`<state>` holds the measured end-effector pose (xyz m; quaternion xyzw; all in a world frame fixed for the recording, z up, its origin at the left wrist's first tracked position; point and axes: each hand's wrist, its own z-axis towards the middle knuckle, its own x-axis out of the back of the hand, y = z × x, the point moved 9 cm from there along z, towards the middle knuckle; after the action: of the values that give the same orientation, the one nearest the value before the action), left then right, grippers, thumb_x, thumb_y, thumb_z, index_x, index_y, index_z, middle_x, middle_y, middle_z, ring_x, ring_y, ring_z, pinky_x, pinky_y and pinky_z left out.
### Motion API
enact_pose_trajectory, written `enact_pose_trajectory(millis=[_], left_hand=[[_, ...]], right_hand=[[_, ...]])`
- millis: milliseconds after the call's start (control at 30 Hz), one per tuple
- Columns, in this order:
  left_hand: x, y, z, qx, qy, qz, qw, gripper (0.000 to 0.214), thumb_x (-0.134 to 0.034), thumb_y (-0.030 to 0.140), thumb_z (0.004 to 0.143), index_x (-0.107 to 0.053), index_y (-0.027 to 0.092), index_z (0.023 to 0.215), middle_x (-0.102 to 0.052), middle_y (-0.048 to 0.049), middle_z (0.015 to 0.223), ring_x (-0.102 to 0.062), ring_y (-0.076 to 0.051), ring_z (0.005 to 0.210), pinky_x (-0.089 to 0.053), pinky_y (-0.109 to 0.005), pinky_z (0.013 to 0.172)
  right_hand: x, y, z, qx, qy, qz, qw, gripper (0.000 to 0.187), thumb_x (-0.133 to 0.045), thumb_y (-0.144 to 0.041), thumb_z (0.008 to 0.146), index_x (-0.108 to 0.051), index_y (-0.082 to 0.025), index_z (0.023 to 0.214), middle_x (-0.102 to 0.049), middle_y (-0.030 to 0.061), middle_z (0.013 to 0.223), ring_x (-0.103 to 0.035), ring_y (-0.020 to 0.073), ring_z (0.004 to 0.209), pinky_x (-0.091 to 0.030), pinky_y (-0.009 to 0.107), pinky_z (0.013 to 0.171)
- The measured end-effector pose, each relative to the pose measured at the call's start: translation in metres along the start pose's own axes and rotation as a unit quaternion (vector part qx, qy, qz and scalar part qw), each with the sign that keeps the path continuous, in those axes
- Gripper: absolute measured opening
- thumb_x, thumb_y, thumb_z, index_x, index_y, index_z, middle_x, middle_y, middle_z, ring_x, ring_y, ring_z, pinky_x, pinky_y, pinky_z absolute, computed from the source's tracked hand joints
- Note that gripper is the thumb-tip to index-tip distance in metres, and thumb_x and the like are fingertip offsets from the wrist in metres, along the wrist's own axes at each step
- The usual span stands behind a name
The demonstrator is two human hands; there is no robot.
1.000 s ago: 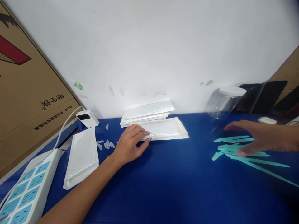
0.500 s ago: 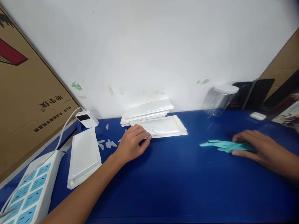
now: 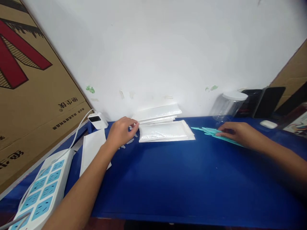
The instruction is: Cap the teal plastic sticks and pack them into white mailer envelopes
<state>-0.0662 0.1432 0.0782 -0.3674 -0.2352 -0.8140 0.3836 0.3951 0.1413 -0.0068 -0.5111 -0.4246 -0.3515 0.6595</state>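
My left hand (image 3: pixel 121 131) hovers over small clear plastic bits (image 3: pixel 129 141) on the blue table (image 3: pixel 168 179), its fingers curled in a pinch just left of a white pouch (image 3: pixel 165 131). What the fingertips hold, if anything, I cannot make out. My right hand (image 3: pixel 236 132) lies on a bundle of teal sticks (image 3: pixel 208 131), fingers pressed down over them, to the right of the pouch. A stack of more white pouches (image 3: pixel 157 113) leans at the wall behind.
A white power strip (image 3: pixel 43 195) with cable and a white charger (image 3: pixel 97 120) lie at the left beside a cardboard box (image 3: pixel 28 95). Another white pouch (image 3: pixel 92 150) lies near my left forearm. A clear jar (image 3: pixel 227 107), dark phones (image 3: pixel 268 102) and a white earbud case (image 3: pixel 268 124) stand at right.
My right hand slid the teal sticks left and back toward the pouch, gathering them into a bundle. My left hand left the pouch's edge and moved left to the small plastic bits.
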Motion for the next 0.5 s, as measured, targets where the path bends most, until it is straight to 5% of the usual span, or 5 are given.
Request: enact_pose_trajectory(millis=[200, 367, 500], left_hand=[[0.022, -0.065, -0.003, 0.138, -0.084, 0.078, 0.984, 0.036, -0.058, 0.047, 0.098, -0.081, 0.021, 0.095, -0.078, -0.0064, 0.082, -0.070, -0.025, 0.075, -0.047, -0.035, 0.069], [-0.003, -0.096, -0.028, 0.232, -0.297, -0.001, 0.926, 0.043, -0.073, 0.066, 0.081, -0.080, 0.023, 0.085, -0.077, -0.0054, 0.078, -0.070, -0.024, 0.070, -0.048, -0.032, 0.059], [-0.016, -0.097, -0.043, 0.252, -0.367, -0.056, 0.894, 0.060, -0.086, 0.070, 0.064, -0.081, 0.025, 0.104, -0.078, -0.0052, 0.089, -0.072, -0.024, 0.073, -0.049, -0.029, 0.057]], right_hand=[[0.003, 0.002, 0.012, -0.038, -0.050, -0.024, 0.998, 0.054, -0.062, -0.069, 0.091, -0.077, -0.017, 0.097, -0.078, 0.0169, 0.093, -0.068, 0.0317, 0.083, -0.046, 0.039, 0.074], [0.023, -0.009, 0.033, -0.032, -0.097, -0.075, 0.992, 0.058, -0.059, -0.076, 0.088, -0.070, -0.019, 0.085, -0.075, 0.0117, 0.079, -0.066, 0.0288, 0.074, -0.044, 0.038, 0.070], [0.042, -0.040, 0.040, -0.037, -0.007, -0.034, 0.999, 0.050, -0.059, -0.071, 0.091, -0.068, -0.021, 0.093, -0.078, 0.0097, 0.085, -0.068, 0.0272, 0.077, -0.045, 0.035, 0.069]])
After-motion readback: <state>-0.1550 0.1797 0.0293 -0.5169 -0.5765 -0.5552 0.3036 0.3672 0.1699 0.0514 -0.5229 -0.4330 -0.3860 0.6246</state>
